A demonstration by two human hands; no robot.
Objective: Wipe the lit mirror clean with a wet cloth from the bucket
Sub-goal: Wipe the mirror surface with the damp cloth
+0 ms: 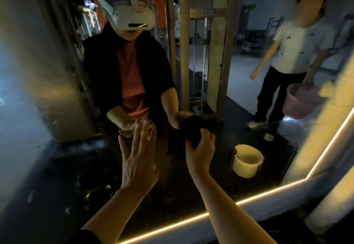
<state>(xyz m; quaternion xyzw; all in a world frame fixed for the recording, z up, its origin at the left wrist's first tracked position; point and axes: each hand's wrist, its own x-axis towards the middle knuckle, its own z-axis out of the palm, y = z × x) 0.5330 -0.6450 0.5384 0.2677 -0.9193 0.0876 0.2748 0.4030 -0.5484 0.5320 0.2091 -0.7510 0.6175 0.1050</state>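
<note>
One mirror [57, 167], one dark cloth [188, 134], two buckets in the mirror's reflection: a white bucket [247, 161] and a pink bucket [300, 100]. The right hand [200, 151] clenches the cloth against the mirror, bunched above its curled fingers [207, 138]. The left hand [138, 159] is spread flat, fingers straight, at the glass left of the cloth.

Counted: two hands (left hand [137, 159], right hand [200, 151]), one dark cloth [188, 134], one mirror [57, 167], seemingly two buckets reflected (white bucket [247, 161], pink bucket [301, 101]).

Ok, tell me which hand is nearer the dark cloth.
Right. The right hand grips the dark cloth against the mirror; the left hand is open, fingers spread, apart to its left.
</note>
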